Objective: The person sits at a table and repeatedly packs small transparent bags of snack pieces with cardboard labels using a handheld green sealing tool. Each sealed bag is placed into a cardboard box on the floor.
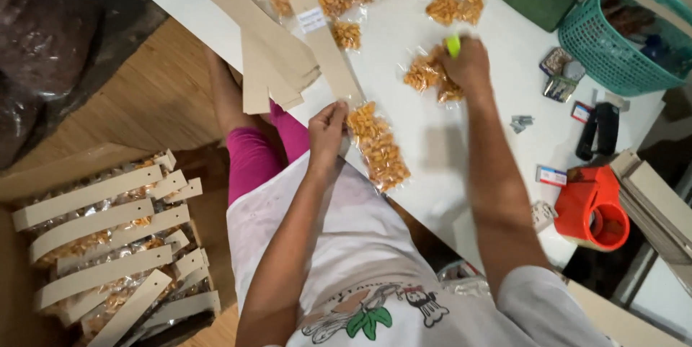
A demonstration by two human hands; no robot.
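Left hand [326,131] pinches a cardboard strip [328,55] atop a snack bag [378,147]; right hand [468,66], at two o'clock, grips a green stapler [453,45].

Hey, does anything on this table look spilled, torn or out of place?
Nothing looks spilled or torn. The snack bags lie sealed on the white table, and the left hand holds one by its cardboard strip. Only small staple strips lie loose near the black stapler.

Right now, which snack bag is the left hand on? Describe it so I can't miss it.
On the white table, look at the near edge beside the pink trouser leg. The left hand touches a long clear bag of orange snacks. Unlike the other bags, it lies alone at the edge, joined to a cardboard strip.
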